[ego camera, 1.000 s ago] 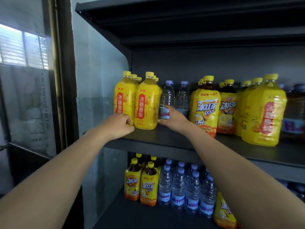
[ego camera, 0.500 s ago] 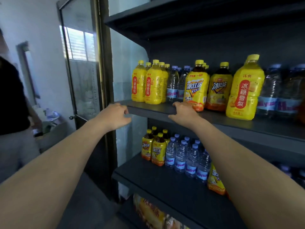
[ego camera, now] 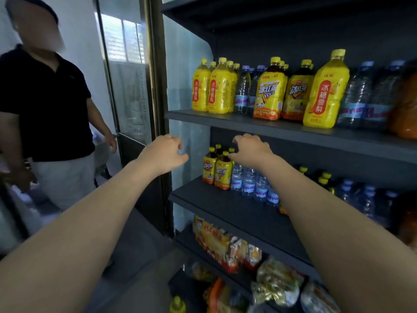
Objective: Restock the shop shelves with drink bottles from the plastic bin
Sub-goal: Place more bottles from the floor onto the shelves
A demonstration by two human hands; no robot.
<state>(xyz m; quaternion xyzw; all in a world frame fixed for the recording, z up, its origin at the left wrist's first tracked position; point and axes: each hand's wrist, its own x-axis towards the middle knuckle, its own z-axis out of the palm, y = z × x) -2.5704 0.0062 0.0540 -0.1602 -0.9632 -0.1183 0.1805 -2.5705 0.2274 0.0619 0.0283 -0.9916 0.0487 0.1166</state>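
left hand [ego camera: 164, 152]: fingers loosely curled, holds nothing, raised before the shelf edge.
right hand [ego camera: 251, 150]: fingers loosely curled, holds nothing, above the small tea bottles [ego camera: 222, 172].
upper shelf [ego camera: 225, 117]: upright yellow bottles [ego camera: 220, 89] with red labels, clear water bottles [ego camera: 242, 91], dark tea bottles [ego camera: 269, 91] with yellow caps.
middle shelf [ego camera: 214, 204]: small tea bottles beside small water bottles [ego camera: 248, 184] with blue labels.

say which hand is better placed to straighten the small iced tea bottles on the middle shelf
Right, probably: the right hand hangs empty by the small iced tea bottles, near their caps; the left hand is farther left, off the shelf.
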